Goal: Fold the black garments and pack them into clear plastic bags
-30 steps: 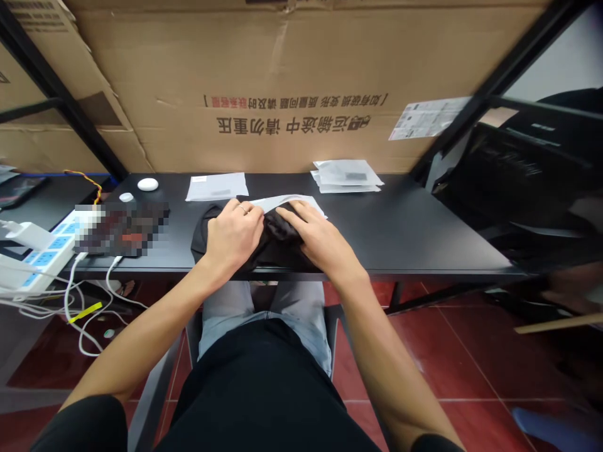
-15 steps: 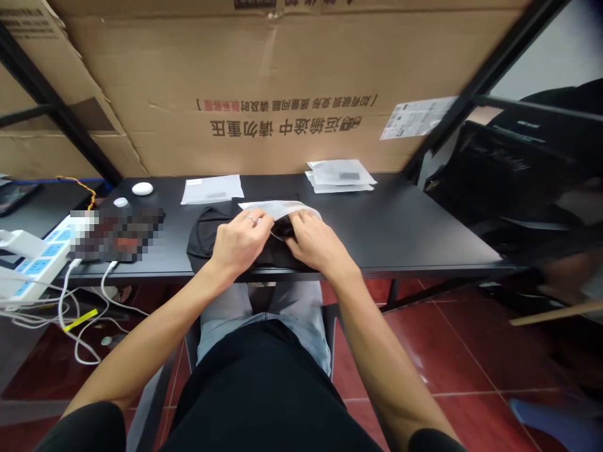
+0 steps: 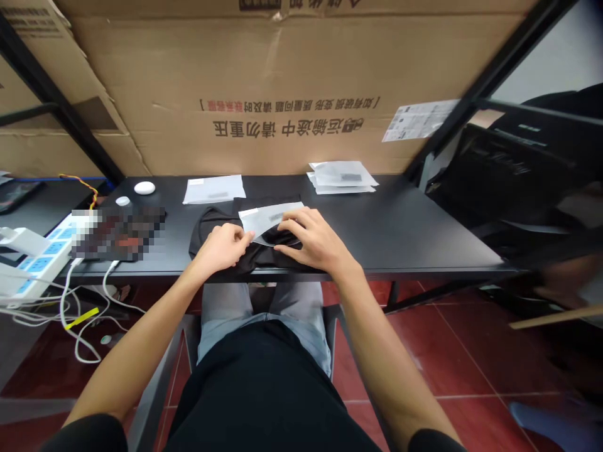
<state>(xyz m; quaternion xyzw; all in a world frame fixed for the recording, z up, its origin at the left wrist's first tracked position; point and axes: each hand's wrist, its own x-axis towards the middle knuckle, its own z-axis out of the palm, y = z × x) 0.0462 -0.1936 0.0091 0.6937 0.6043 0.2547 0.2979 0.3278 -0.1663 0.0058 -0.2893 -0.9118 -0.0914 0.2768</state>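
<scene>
We sit at a black table (image 3: 400, 238) with both hands on a bunched black cloth (image 3: 219, 233), which lies at the table's near edge, just left of centre. A translucent plastic bag (image 3: 269, 216) rests on top of the cloth, its far edge lying across it and its near corner dipping into the folds. Our left hand (image 3: 219, 247) is curled, its fingertips (image 3: 247, 236) right at the bag's near left corner; we cannot tell whether they are pinching the film or only touching it. Our right hand (image 3: 315, 242) is spread and open, holding nothing, with its fingers (image 3: 287, 225) lying over the bag's near edge and the cloth.

So far, the cloth is gathered under the bag, yet most of it shows outside; whether any has gone in, we cannot tell. Farther along the table lie a flat white packet (image 3: 214, 189) and a small stack of clear bags (image 3: 343, 174), both apart from our hands. To the left are a white round puck (image 3: 144, 188), a pixelated patch (image 3: 117, 232) and a power strip (image 3: 38, 257).
</scene>
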